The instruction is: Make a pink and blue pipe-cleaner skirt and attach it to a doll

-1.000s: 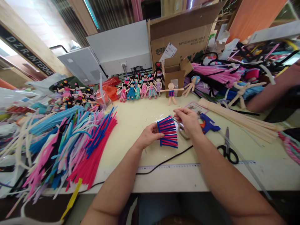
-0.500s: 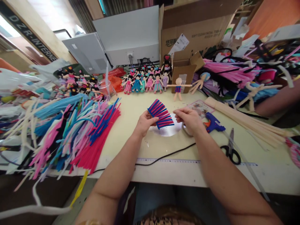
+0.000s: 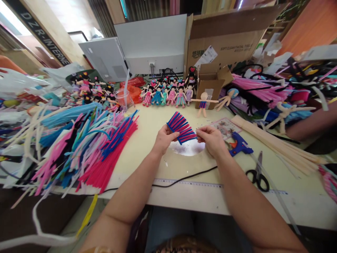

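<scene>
A flat fan of short pink and blue pipe-cleaner strips [image 3: 181, 127] is lifted just above the cream table [image 3: 163, 165]. My left hand [image 3: 165, 138] is closed on its left edge. My right hand [image 3: 211, 139] pinches its lower right end, fingers curled. Under the fan lies a shiny round sheet [image 3: 187, 148]. A blue glue gun [image 3: 238, 144] rests just right of my right hand, its black cord [image 3: 184, 179] running across the table in front of me.
A big heap of coloured pipe cleaners [image 3: 86, 147] fills the left. Small dolls [image 3: 168, 95] line the back, next to a small open box [image 3: 212, 86] and a bare doll [image 3: 203, 103]. Black scissors [image 3: 258, 174], beige stems [image 3: 279, 144] and another person's arm [image 3: 310, 123] are on the right.
The fan went from lying flat on the table, stripes level, to lifted and tilted up-left in my left hand. My right hand let go, then pinched its lower right end.
</scene>
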Demonstrator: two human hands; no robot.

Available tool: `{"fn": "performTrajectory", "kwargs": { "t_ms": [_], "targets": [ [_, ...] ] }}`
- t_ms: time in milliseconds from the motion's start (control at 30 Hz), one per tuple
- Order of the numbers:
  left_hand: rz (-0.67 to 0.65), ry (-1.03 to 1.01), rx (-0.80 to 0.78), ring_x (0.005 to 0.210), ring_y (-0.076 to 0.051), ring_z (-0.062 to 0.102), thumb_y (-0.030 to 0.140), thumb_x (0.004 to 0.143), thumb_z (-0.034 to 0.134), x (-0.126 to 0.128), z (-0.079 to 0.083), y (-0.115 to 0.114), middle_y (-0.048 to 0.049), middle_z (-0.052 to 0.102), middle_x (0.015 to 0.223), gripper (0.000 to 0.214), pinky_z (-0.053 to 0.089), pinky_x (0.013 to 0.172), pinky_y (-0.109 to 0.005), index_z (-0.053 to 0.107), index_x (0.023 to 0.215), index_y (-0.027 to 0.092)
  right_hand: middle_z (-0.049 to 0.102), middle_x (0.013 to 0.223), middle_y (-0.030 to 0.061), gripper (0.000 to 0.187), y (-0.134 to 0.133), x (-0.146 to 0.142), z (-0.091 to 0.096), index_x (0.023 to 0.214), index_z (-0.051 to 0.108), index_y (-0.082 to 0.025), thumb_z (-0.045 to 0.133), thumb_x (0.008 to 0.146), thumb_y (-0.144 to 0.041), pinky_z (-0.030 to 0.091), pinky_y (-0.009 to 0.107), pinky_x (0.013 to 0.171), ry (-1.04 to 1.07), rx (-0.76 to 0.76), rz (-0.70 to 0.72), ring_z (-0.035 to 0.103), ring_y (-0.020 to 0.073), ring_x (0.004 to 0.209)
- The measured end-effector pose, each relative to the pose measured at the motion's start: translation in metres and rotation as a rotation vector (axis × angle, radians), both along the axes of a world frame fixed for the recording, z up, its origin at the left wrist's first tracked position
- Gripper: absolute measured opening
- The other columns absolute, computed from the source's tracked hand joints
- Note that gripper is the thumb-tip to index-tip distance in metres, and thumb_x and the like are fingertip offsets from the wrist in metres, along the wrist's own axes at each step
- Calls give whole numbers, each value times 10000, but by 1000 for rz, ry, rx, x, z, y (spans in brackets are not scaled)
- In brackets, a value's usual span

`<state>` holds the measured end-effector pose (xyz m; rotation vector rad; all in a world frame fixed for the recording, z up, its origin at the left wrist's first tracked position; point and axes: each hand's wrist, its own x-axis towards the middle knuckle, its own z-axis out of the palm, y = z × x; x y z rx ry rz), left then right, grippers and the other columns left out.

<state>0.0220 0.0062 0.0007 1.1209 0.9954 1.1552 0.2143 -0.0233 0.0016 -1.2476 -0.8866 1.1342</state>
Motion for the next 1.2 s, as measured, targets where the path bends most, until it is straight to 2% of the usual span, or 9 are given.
{"fn": "performTrajectory", "kwargs": {
  "t_ms": [100,333,500,600,700,833,1000,1067,1200],
  "targets": [
    [32,-11,-3,680,-166,630,310,565,803,-2,0,2,-37,680,809,471,492,591,-280,585,953,156,628,572,-17,260,2,8,0,684,633,-175,785,552,-340,457,210,475,46,-10,-38,545,87,478],
    [10,-5,45,762,-183,642,277,580,792,2,2,-2,-50,693,873,442,499,597,-262,595,959,159,616,573,-11,305,-1,-6,-2,735,677,-166,712,673,-462,451,222,484,-102,19,154,536,96,495],
    [2,-14,42,757,-176,643,279,587,785,3,2,-2,-43,695,862,442,499,590,-251,598,969,161,560,525,-37,262,-1,-10,0,648,626,-177,750,607,-404,371,217,431,-71,57,70,458,80,439],
    [44,-19,26,729,-172,642,296,586,787,-1,-2,3,-46,692,849,451,500,594,-261,595,969,154,552,531,-33,270,0,-3,9,650,622,-176,763,566,-390,364,217,429,34,32,-20,449,75,440],
    [67,-36,10,718,-173,644,308,584,789,-5,-5,7,-56,692,852,474,500,596,-268,592,985,150,547,545,-25,307,11,10,33,665,628,-173,787,538,-402,365,218,420,71,51,-20,448,72,440],
    [101,-41,-45,675,-156,637,298,582,790,-7,-7,8,-48,694,809,448,491,569,-249,596,956,148,544,543,-12,298,60,34,90,648,629,-161,798,566,-393,370,204,397,-31,220,-32,443,66,439],
    [114,-83,-135,713,-170,659,296,591,792,-11,-11,11,-59,711,849,448,510,586,-253,603,973,158,563,510,0,198,163,66,156,597,598,-152,765,641,-250,400,195,388,-412,288,-229,476,73,425],
    [118,-119,-174,754,-185,670,297,589,799,-13,-13,13,-66,715,889,461,524,615,-269,604,986,165,549,474,-9,213,202,77,165,594,587,-160,782,630,-236,428,221,405,-566,207,-288,497,93,426],
    [105,-177,-237,850,-222,676,298,589,809,-14,-14,14,-93,715,960,491,542,693,-308,604,1014,163,605,546,74,275,254,91,157,602,620,-151,790,644,-363,482,334,534,-767,-53,-202,610,210,604]
  ]
}}
